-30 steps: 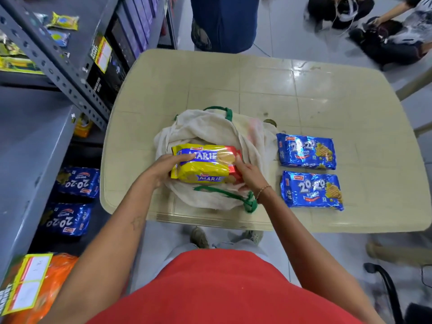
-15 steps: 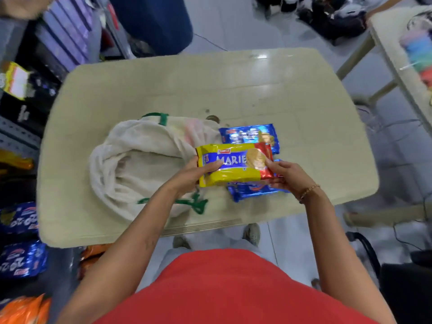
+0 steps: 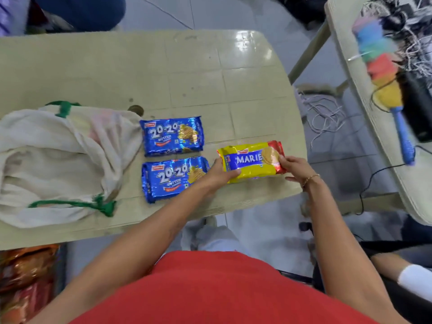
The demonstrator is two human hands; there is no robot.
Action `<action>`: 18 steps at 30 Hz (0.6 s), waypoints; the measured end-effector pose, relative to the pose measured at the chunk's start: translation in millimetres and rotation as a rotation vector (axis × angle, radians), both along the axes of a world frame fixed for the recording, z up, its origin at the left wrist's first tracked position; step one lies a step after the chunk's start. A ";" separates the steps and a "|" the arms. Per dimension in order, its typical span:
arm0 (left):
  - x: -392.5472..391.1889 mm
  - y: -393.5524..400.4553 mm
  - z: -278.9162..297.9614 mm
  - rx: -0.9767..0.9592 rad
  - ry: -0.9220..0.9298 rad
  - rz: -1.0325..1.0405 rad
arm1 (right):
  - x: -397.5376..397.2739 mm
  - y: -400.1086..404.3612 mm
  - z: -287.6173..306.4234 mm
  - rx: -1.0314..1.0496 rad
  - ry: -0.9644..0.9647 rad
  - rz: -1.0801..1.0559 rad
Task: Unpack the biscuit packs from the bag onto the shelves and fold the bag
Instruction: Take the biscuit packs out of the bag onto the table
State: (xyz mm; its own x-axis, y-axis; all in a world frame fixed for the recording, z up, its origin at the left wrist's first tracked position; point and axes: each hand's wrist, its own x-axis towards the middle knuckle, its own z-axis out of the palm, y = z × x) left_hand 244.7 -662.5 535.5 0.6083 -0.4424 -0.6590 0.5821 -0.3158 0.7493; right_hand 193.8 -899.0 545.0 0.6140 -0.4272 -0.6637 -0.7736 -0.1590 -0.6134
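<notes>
A yellow and red Marie biscuit pack (image 3: 251, 161) lies at the table's near right corner, held at both ends. My left hand (image 3: 221, 173) grips its left end and my right hand (image 3: 295, 166) its right end. Two blue 20-20 butter biscuit packs sit just left of it, one farther (image 3: 171, 136) and one nearer (image 3: 171, 177). The cream cloth bag (image 3: 58, 160) with green handles lies crumpled and open at the table's left.
The beige table (image 3: 163, 73) has its right edge close beside the Marie pack. A second table (image 3: 364, 94) at the right carries a multicoloured duster (image 3: 383, 73) and cables. Orange snack packs (image 3: 25, 277) sit at the lower left. Someone's blue-clad legs (image 3: 81, 10) stand beyond the table.
Both hands have carried the Marie pack out of the bag and rightwards, past the two blue packs, down to the table's right corner. The view has swung right, away from the shelves.
</notes>
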 end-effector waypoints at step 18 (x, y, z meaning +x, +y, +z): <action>89.9 216.4 13.7 0.486 -0.262 0.861 | 125.9 212.0 35.1 -0.283 -0.593 0.481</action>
State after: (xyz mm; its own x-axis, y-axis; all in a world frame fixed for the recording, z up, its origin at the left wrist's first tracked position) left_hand 334.6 -446.0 549.1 0.7442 0.4923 -0.4515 0.5913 -0.1712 0.7880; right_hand 319.6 -687.0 580.1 0.9886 -0.1297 -0.0764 -0.1398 -0.6019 -0.7862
